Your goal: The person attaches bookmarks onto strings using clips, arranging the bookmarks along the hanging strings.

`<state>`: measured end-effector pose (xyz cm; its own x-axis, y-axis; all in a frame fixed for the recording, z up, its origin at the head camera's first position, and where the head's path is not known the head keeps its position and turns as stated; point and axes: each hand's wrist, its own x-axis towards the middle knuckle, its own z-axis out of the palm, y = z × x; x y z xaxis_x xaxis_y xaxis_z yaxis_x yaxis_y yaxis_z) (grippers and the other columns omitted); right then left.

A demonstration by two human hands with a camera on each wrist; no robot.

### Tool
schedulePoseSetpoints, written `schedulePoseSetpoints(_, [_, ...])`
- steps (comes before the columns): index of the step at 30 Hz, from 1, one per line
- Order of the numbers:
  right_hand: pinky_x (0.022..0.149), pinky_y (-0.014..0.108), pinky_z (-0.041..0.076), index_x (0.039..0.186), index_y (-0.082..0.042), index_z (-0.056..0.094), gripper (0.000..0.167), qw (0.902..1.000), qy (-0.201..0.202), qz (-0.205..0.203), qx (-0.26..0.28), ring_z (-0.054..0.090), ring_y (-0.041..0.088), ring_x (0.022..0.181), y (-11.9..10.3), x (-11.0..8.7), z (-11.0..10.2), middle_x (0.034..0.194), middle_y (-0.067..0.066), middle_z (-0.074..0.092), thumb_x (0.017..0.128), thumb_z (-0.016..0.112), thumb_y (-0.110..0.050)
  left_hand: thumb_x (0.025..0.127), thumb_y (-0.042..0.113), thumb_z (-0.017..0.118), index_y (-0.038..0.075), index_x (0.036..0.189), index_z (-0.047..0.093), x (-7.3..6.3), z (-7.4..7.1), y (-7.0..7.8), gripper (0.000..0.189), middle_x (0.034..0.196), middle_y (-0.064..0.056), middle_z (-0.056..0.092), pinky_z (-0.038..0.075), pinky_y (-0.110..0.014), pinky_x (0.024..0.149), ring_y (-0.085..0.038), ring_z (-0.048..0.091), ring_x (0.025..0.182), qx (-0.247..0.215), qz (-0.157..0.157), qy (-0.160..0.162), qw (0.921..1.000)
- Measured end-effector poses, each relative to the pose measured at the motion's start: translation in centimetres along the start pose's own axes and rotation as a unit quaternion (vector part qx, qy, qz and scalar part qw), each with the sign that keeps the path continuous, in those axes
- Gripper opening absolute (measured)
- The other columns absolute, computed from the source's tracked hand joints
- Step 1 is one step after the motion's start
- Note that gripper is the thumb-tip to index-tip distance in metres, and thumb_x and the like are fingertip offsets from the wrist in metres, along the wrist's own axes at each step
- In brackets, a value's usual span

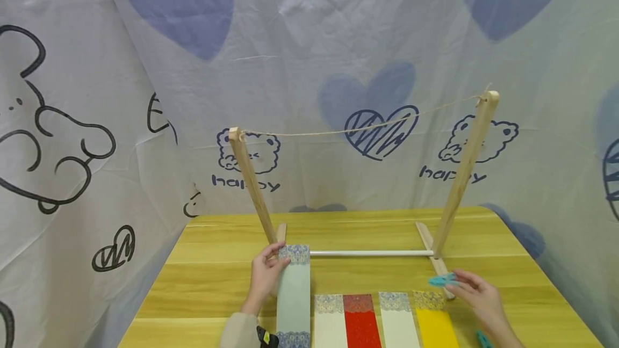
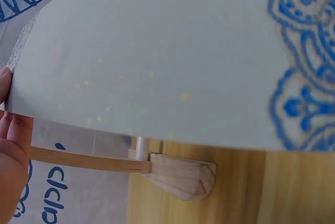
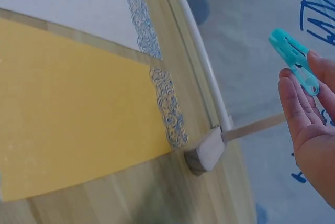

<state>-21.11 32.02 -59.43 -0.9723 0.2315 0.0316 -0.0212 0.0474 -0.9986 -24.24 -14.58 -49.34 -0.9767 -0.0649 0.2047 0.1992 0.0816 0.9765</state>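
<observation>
My left hand point(image 1: 266, 274) pinches the upper left edge of a pale grey-green paper strip point(image 1: 293, 294), which has blue lace-patterned bands at both ends. In the left wrist view the strip point(image 2: 157, 62) bows and is raised off the table. Between thumb and fingers my right hand point(image 1: 479, 297) holds a turquoise clothespin point(image 1: 442, 280), over the right foot of a wooden stand. The right wrist view shows this clothespin point(image 3: 294, 59) pinched near one end, its other end pointing away from the hand.
A white strip point(image 1: 331, 324), a red strip point(image 1: 361, 324), another white strip point(image 1: 399, 324) and a yellow strip point(image 1: 437, 329) lie along the table's front. Behind them stand two wooden posts point(image 1: 461, 176) joined by a white rod point(image 1: 372, 253) and a string point(image 1: 333, 133). Another turquoise clothespin point(image 1: 483, 339) lies at lower right.
</observation>
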Motion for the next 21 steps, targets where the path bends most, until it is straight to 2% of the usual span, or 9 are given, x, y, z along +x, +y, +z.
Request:
schedulePoseSetpoints(3, [0.071,0.019,0.049,0.124,0.002,0.047,0.057,1.0000,-0.001,-0.005,0.000,0.060,0.005,0.087,0.7,0.6,0.3,0.100,-0.008,0.061,0.076,0.071,-0.018,0.076,-0.008,0.064,-0.006,0.114,0.055,0.4,0.1,-0.5,0.039,0.101,-0.021,0.057,0.052,-0.026,0.065,-0.022,0.063,0.075,0.002,0.006,0.006,1.0000])
schedulePoseSetpoints(6, [0.074,0.020,0.049,0.123,0.000,0.049,0.054,0.9997,-0.015,-0.011,0.017,0.060,0.008,0.089,1.0,0.9,0.6,0.104,-0.004,0.060,0.077,0.071,-0.016,0.075,-0.008,0.064,-0.006,0.112,0.055,0.6,0.2,-0.3,0.038,0.100,-0.020,0.057,0.052,-0.025,0.065,-0.017,0.062,0.071,0.008,0.024,0.009,0.9996])
schedulePoseSetpoints(12, [0.075,0.023,0.049,0.124,0.000,0.047,0.054,0.9986,-0.041,-0.026,0.020,0.059,0.009,0.092,0.7,1.5,1.3,0.109,-0.001,0.058,0.078,0.070,-0.016,0.074,-0.010,0.064,-0.009,0.110,0.056,0.7,0.5,0.7,0.036,0.098,-0.022,0.057,0.052,-0.025,0.062,-0.011,0.061,0.067,0.001,0.050,0.012,0.9987])
schedulePoseSetpoints(16, [0.076,0.025,0.049,0.124,-0.002,0.049,0.053,0.9976,-0.052,-0.043,0.015,0.058,0.012,0.094,0.6,2.3,2.0,0.110,0.005,0.056,0.077,0.070,-0.017,0.075,-0.010,0.064,-0.010,0.109,0.055,0.9,0.6,1.4,0.036,0.098,-0.022,0.056,0.050,-0.021,0.058,-0.009,0.058,0.061,0.000,0.060,0.015,0.9981])
schedulePoseSetpoints(19, [0.076,0.027,0.049,0.124,-0.002,0.048,0.052,0.9955,-0.070,-0.063,0.015,0.058,0.013,0.095,0.7,3.0,2.3,0.110,0.009,0.054,0.078,0.069,-0.016,0.075,-0.009,0.064,-0.009,0.109,0.056,1.1,0.5,2.0,0.036,0.103,-0.022,0.056,0.049,-0.019,0.057,-0.009,0.058,0.060,-0.001,0.063,0.016,0.9979])
schedulePoseSetpoints(20, [0.076,0.027,0.049,0.123,-0.001,0.049,0.050,0.9923,-0.089,-0.079,0.034,0.058,0.014,0.094,-0.5,2.5,2.7,0.109,0.010,0.055,0.079,0.068,-0.013,0.075,-0.009,0.064,-0.009,0.109,0.056,1.1,0.5,2.2,0.036,0.105,-0.023,0.056,0.050,-0.019,0.057,-0.009,0.058,0.061,-0.001,0.066,0.015,0.9977])
schedulePoseSetpoints(21, [0.076,0.027,0.049,0.123,0.000,0.049,0.049,0.9906,-0.095,-0.090,0.041,0.059,0.015,0.094,-0.4,2.7,2.7,0.108,0.010,0.055,0.079,0.067,-0.012,0.075,-0.010,0.064,-0.009,0.110,0.056,1.0,0.6,2.6,0.036,0.108,-0.023,0.056,0.050,-0.019,0.058,-0.010,0.058,0.061,-0.002,0.073,0.013,0.9973])
